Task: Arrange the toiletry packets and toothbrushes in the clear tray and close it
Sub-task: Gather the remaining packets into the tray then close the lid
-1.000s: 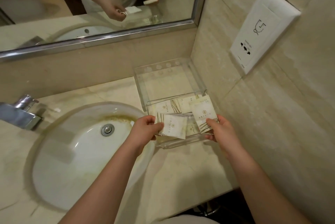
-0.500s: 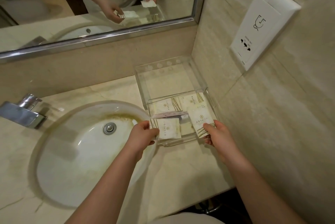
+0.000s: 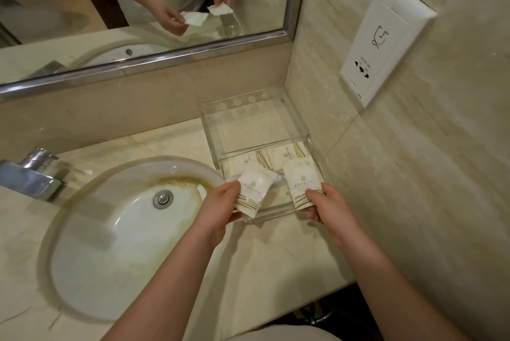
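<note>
The clear tray [image 3: 317,153] sits on the beige marble counter [image 3: 276,263] in the far right corner, just beside the tiled wall, with its clear lid [image 3: 248,117] tipped up and open at the far side. Several white toiletry packets with gold stripes lie flat inside along the far part of the tray [image 3: 284,154]. The left hand [image 3: 218,211] pinches the near edge of a puffy white packet [image 3: 252,193] between thumb and fingers, holding it tilted over the tray's near left corner. The right hand [image 3: 328,208] grips the near corner of a flatter packet [image 3: 302,184] the same way, over the tray's near right part. Whether either packet touches the tray floor cannot be told. A thin pale wrapped item lies between the two held packets, too hidden to identify. To the left, the oval white sink [image 3: 110,244] is set in the counter, with a chrome faucet [image 3: 33,175] at its far left. The mirror [image 3: 138,9] above reflects both hands and packets, and a white wall socket panel [image 3: 383,42] is mounted on the right wall.
</note>
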Tool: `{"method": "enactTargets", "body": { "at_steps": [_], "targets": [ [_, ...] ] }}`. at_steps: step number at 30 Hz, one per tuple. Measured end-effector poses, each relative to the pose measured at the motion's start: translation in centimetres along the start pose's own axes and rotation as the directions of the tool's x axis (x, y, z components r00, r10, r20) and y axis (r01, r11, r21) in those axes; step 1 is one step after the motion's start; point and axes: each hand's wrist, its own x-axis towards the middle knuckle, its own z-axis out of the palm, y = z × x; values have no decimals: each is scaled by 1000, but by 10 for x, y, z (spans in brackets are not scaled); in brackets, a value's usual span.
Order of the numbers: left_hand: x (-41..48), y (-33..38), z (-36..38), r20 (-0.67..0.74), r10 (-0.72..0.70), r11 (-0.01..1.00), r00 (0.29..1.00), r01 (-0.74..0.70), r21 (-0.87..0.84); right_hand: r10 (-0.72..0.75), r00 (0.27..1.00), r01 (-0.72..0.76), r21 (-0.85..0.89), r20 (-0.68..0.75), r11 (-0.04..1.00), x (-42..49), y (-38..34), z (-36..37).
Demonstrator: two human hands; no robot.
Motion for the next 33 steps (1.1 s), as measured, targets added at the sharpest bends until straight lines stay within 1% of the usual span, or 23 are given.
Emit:
{"method": "enactTargets", "body": {
  "at_steps": [2,5,7,9,11,13,16,19,23,25,28,29,30,31,32,33],
  "targets": [
    [0,-2,1,-33,-1,1000,999,1,-16,1,1000,-1,-18,-2,1000,1,1,-1],
    [0,-5,-1,-55,-46,988,997,37,-152,-14,1000,14,1,-19,1000,3,3,-3],
    [0,-9,-2,-41,-78,976,996,68,-205,-16,999,16,24,-33,1000,5,5,-5],
    [-1,-15,0,-14,-117,960,993,110,-257,20,999,-17,71,-46,997,8,8,-6],
    [-1,-21,4,0,-175,943,985,167,-287,61,996,-51,155,-58,987,13,13,-7],
    [-1,-25,11,13,-231,924,973,224,-311,78,995,-63,216,-65,974,19,17,-7],
    [1,-27,25,-6,-287,900,958,268,-343,102,991,-79,240,-87,968,26,22,-7],
    [7,-28,41,-87,-322,892,943,271,-361,118,982,-93,168,-149,981,33,20,-8],
    [15,-33,53,-202,-341,880,918,237,-411,-6,975,2,-20,-222,1000,42,13,-6],
    [14,-35,57,-209,-368,858,906,244,-452,-61,963,33,-110,-263,993,51,13,-5],
    [4,-34,60,-123,-413,817,902,307,-489,-104,943,14,-274,-317,962,62,11,-3],
    [0,-33,59,-87,-409,824,909,326,-464,-115,942,16,-302,-314,953,65,12,-3],
    [-5,-32,57,-62,-388,852,920,332,-403,-132,943,26,-327,-305,945,67,12,-2],
    [-10,-32,54,-78,-321,912,944,286,-293,-153,941,34,-367,-302,930,67,12,-1],
    [-13,-35,50,-139,-173,981,975,159,-107,-183,936,34,-441,-300,897,66,12,-1],
    [-14,-41,44,-208,70,986,976,-36,163,-228,927,31,-544,-299,839,65,12,0]
  ]
}}
